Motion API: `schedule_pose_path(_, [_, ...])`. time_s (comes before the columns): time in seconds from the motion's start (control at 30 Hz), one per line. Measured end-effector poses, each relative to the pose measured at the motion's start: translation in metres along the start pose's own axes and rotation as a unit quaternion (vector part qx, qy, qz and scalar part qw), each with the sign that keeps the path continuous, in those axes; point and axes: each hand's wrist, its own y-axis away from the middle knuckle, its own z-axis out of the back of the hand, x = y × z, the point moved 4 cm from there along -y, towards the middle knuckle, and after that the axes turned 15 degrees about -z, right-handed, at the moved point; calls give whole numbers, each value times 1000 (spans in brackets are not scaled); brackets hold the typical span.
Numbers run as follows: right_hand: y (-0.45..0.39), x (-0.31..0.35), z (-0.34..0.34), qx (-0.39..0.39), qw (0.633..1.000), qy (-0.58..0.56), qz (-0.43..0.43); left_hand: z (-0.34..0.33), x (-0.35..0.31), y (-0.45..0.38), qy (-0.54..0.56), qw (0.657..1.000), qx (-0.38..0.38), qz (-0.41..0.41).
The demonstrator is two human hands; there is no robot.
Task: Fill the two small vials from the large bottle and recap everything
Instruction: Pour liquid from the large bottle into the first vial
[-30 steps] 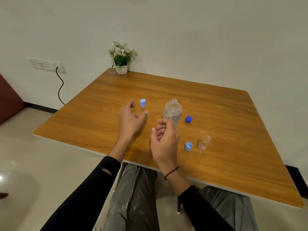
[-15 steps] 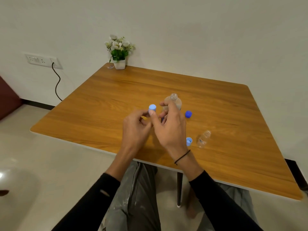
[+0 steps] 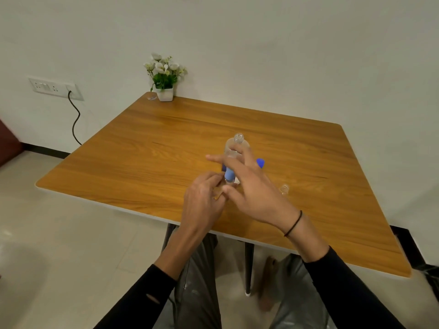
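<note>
You wear black long sleeves (image 3: 351,290), the left one with a small hole, grey paint-flecked trousers (image 3: 197,293), and a thin black wristband (image 3: 294,223) on your right wrist.

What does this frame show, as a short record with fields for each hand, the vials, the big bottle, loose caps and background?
left hand: grips the body of a small vial from the left
right hand: thumb and fingers at the light blue cap on that vial, other fingers spread
second vial: uncapped, on the table to the right, mostly hidden by the right hand
large bottle: upright, open neck, behind the hands
dark blue cap: loose on the table beside the bottle
background: potted flowers at the far corner
</note>
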Motion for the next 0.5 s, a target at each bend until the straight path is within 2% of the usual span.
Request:
schedule_pose_path(0.07, [1,-2,5,-62,998,19,-25,-2,-6,1,11,1000,-10,7])
schedule_pose_path(0.13, [2,-2,12,-156,980,113,-52,-4,-9,2,9,1000,-9,3])
schedule_pose_path(0.17, [2,-3,13,-179,971,150,-61,-5,-11,4,-3,1000,-7,-5])
schedule_pose_path(0.27, [2,-8,11,-141,974,171,-38,-7,-12,9,-5,1000,2,5])
schedule_pose_path(0.4, [12,-16,6,-39,994,98,-17,-7,-11,13,5,1000,-5,18])
schedule_pose_path(0.5, [18,-19,5,-81,988,124,-41,-9,-15,13,25,999,-24,19])
